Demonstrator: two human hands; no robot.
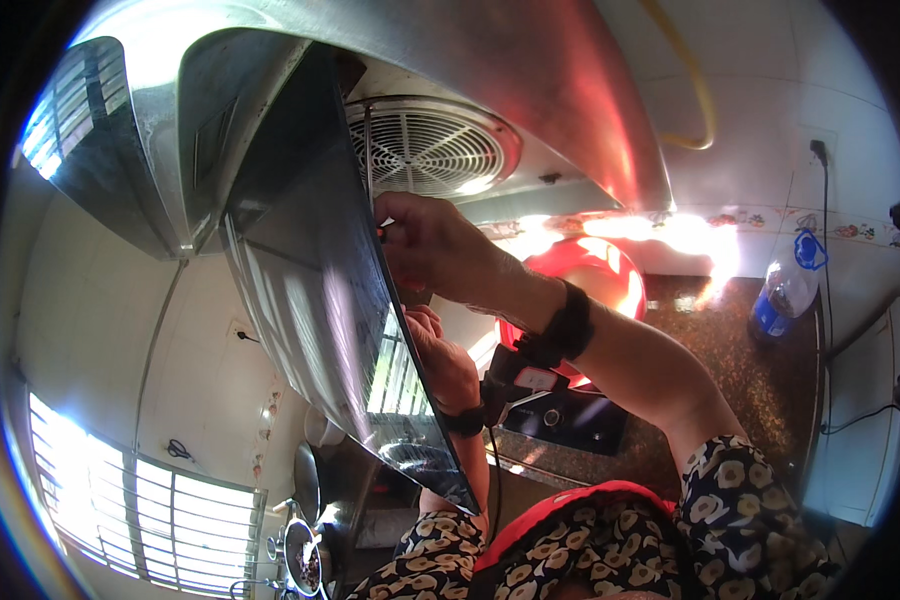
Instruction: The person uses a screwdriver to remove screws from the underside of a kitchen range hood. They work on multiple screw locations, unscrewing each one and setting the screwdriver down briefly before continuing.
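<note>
A dark glossy panel (320, 250) of a range hood (570, 90) hangs tilted in front of me, its edge running down toward my body. My right hand (430, 250) is raised at that edge, below the round fan grille (420, 148). Its fingers are closed around a small dark thing, mostly hidden by the hand and the panel. Just above it stands a thin metal rod (368, 150). Lower down, my left hand (442, 362) is by the same edge with its fingers curled; the panel covers part of it, so what it grips is hidden.
Beneath my right forearm are a red round vessel (625, 285) and a black cooktop (560, 418) on a brown speckled counter (725, 370). A clear plastic bottle (785, 290) stands at right, near a hanging cord (826, 230). Lower left, a pan (295, 550) sits near a barred window (190, 525).
</note>
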